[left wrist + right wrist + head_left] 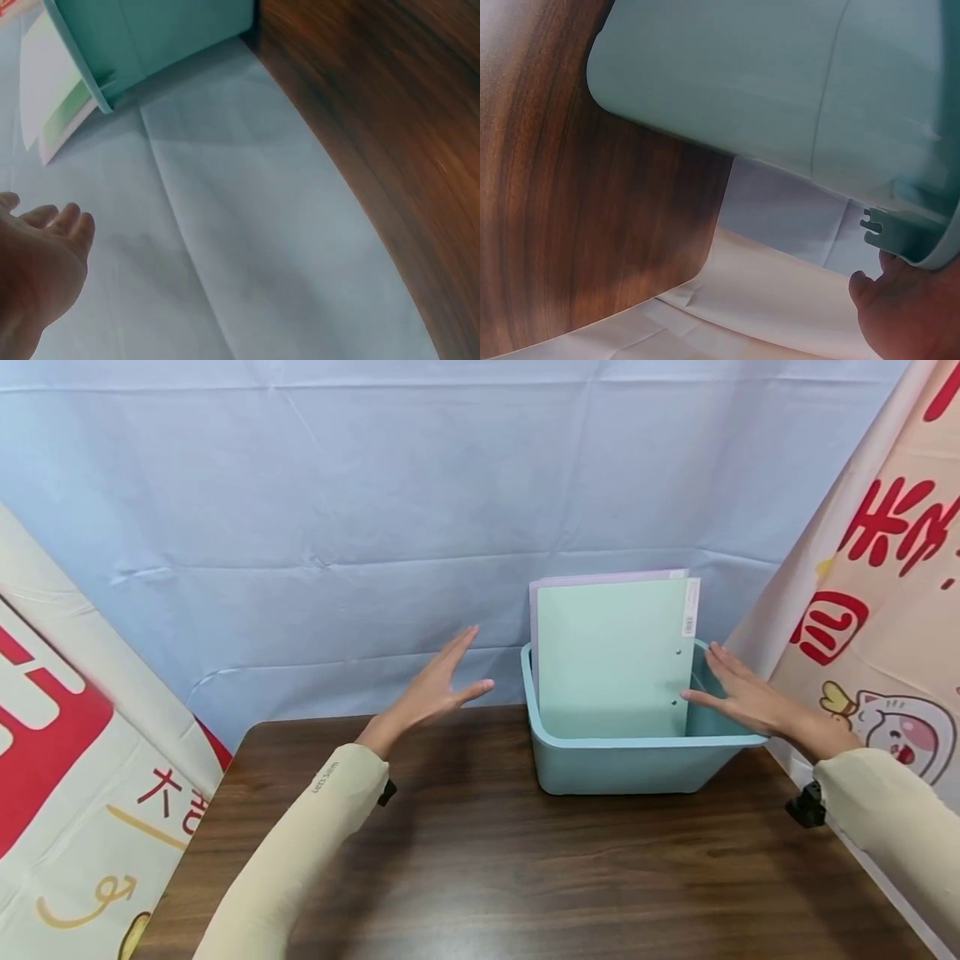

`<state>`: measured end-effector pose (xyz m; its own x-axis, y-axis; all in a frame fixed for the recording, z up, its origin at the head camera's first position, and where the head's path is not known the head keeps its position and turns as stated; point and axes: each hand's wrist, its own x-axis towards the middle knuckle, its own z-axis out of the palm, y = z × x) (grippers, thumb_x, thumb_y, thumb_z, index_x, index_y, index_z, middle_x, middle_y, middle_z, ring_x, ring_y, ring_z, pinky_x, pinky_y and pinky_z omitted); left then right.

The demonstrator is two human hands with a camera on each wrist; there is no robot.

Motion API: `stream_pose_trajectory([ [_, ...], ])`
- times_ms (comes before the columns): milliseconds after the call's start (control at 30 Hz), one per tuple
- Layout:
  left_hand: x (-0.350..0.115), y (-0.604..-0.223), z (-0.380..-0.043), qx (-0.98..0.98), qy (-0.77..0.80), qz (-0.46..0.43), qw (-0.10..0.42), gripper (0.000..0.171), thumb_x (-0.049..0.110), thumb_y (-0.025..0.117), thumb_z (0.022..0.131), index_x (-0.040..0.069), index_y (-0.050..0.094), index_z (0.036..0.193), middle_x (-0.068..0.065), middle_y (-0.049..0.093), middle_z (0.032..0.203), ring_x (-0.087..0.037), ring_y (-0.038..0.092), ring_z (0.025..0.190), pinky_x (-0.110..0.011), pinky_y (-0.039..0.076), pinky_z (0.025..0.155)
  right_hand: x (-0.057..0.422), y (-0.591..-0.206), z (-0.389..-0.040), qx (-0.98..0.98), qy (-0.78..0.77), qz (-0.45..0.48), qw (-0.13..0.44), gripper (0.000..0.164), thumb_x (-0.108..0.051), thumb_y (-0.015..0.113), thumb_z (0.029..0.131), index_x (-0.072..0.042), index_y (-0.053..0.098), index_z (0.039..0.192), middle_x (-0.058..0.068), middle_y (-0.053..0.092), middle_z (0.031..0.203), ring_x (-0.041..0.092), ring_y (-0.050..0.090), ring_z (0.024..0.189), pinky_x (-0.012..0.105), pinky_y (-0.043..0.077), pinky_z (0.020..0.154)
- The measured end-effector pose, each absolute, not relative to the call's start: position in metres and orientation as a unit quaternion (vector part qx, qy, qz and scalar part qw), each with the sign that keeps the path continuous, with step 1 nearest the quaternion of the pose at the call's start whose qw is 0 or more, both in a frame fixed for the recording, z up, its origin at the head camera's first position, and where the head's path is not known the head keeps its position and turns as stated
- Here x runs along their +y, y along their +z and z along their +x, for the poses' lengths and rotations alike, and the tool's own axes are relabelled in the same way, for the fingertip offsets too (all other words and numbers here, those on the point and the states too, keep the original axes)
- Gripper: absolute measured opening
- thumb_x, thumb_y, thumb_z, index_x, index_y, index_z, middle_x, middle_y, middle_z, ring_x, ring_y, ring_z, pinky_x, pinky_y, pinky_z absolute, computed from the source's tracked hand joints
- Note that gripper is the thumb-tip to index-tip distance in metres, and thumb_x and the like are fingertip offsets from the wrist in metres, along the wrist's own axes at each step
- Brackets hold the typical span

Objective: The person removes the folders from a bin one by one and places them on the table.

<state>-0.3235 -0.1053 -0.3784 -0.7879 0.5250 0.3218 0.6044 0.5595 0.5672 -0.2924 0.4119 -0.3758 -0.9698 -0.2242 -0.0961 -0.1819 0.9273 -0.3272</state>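
Note:
A light blue plastic bin stands at the back of the table. Upright in it is a mint green folder with two small holes and a barcode label at its right edge. Behind it a lilac folder shows along the top and left. My left hand hovers left of the bin, fingers straight, thumb apart, holding nothing. By the bin's right rim is my right hand, fingers extended; whether it touches the rim I cannot tell. In the right wrist view, that hand is partly behind the rim.
The dark wooden table extends in front of the bin. A pale blue cloth hangs behind it. Printed cloths with red characters flank the table on the left and right.

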Motion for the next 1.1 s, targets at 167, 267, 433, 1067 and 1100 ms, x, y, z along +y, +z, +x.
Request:
stream_pose_trajectory([
  [167, -0.093, -0.377, -0.327, -0.872, -0.368, -0.318, 0.052, 0.107, 0.088, 0.049, 0.09, 0.034, 0.008, 0.172, 0.008, 0.009, 0.178, -0.02, 0.014, 0.164, -0.063, 0.022, 0.127, 0.412, -0.377, -0.293, 0.98, -0.16, -0.104, 0.063, 0.109, -0.064, 0.05, 0.103, 0.005, -0.006, 0.165, 0.03, -0.015, 0.172, 0.055, -0.008, 0.158, 0.083, 0.007, 0.116],
  [267, -0.086, -0.378, -0.33, -0.866, -0.38, -0.322, 0.052, 0.107, 0.086, 0.051, 0.091, 0.03, 0.009, 0.172, 0.007, 0.01, 0.178, -0.02, 0.014, 0.164, -0.064, 0.021, 0.127, 0.412, -0.378, -0.293, 0.979, -0.165, -0.103, 0.061, 0.11, -0.066, 0.05, 0.103, 0.004, -0.007, 0.166, 0.029, -0.016, 0.172, 0.054, -0.008, 0.158, 0.083, 0.006, 0.116],
  [433, -0.077, -0.381, -0.335, -0.859, -0.391, -0.327, 0.048, 0.105, 0.086, 0.051, 0.091, 0.034, 0.009, 0.172, 0.008, 0.01, 0.178, -0.019, 0.013, 0.164, -0.064, 0.021, 0.127, 0.412, -0.38, -0.294, 0.978, -0.17, -0.103, 0.059, 0.11, -0.066, 0.05, 0.103, 0.003, -0.008, 0.166, 0.028, -0.016, 0.172, 0.053, -0.008, 0.159, 0.082, 0.006, 0.117],
  [1067, -0.04, -0.375, -0.35, -0.828, -0.436, -0.353, 0.014, 0.096, 0.068, 0.061, 0.097, 0.031, 0.015, 0.172, 0.004, 0.014, 0.178, -0.024, 0.024, 0.161, -0.057, 0.029, 0.126, 0.414, -0.379, -0.292, 0.977, -0.183, -0.096, 0.056, 0.11, -0.065, 0.053, 0.103, 0.0, -0.009, 0.167, 0.026, -0.017, 0.173, 0.052, -0.008, 0.159, 0.082, 0.005, 0.117],
  [1100, -0.039, -0.375, -0.351, -0.828, -0.437, -0.352, 0.012, 0.095, 0.066, 0.062, 0.097, 0.031, 0.015, 0.172, 0.004, 0.014, 0.178, -0.024, 0.023, 0.162, -0.057, 0.029, 0.126, 0.414, -0.378, -0.292, 0.977, -0.185, -0.095, 0.056, 0.111, -0.065, 0.053, 0.102, 0.0, -0.009, 0.167, 0.026, -0.017, 0.173, 0.052, -0.008, 0.159, 0.082, 0.005, 0.117],
])
